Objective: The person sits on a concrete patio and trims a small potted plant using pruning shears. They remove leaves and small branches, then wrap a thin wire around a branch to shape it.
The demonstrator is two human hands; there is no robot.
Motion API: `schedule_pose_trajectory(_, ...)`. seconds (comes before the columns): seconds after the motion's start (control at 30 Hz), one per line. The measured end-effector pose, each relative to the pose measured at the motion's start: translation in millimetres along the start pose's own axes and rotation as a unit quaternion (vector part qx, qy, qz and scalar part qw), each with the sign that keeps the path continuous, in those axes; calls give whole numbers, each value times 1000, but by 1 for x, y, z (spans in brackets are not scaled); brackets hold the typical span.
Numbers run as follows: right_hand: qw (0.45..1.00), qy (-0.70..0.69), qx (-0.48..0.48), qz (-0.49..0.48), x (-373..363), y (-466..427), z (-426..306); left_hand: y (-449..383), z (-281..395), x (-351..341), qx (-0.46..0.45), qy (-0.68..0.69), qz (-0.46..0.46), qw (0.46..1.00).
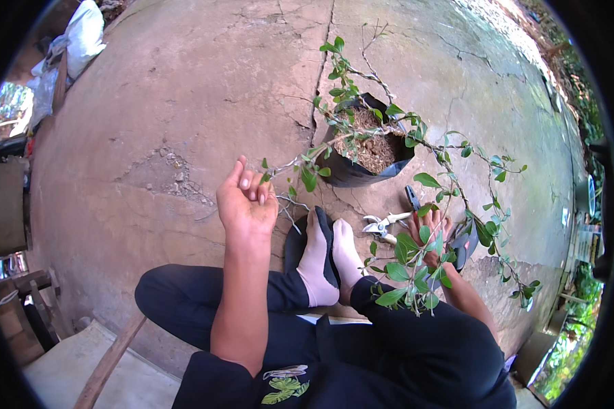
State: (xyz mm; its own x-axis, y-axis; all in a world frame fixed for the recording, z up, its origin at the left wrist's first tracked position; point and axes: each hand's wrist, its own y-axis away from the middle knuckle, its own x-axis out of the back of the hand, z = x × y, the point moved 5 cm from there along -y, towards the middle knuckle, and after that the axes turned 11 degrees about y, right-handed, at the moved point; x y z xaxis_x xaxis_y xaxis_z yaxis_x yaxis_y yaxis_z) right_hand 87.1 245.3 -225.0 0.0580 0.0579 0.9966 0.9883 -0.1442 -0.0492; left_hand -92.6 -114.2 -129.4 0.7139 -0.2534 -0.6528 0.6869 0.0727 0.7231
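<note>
My left hand (pixel 248 199) is palm up with curled fingers, closed at the end of a wire-wrapped branch (pixel 286 164). The grip itself is partly hidden by the fingers. Loose ends of silvery wire (pixel 288 212) stick out beside that hand, above my foot. The branch grows from a leafy shrub in a black plastic grow bag (pixel 350 174) filled with fibrous brown soil (pixel 371 151). Low on the right, my right hand (pixel 432 230) reaches over dark-jawed pliers (pixel 412 197); leaves cover part of it. Beside it lie pruning shears (pixel 384 224) with pale handles.
Wired branches (pixel 460 186) arch out to the right, and leaves (pixel 407 260) overhang my knee. My socked feet (pixel 320 271) rest close together, by a dark sandal (pixel 294 245). The concrete floor (pixel 184 102) is cracked. A wooden stick (pixel 110 360) lies at lower left.
</note>
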Motion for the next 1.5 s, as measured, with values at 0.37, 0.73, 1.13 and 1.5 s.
schedule_pose_trajectory(0.37,844,-505,183,5,128,-76,-193,13,-37,6,-26,-25,16,999)
schedule_pose_trajectory(0.73,787,-599,139,-50,121,-68,-193,31,-48,49,37,4,48,998)
schedule_pose_trajectory(1.13,793,-602,91,-5,123,-64,-179,41,-62,51,42,-21,8,999)
schedule_pose_trajectory(1.5,592,-782,-192,22,66,-68,-136,49,-69,34,-119,-166,-113,972)
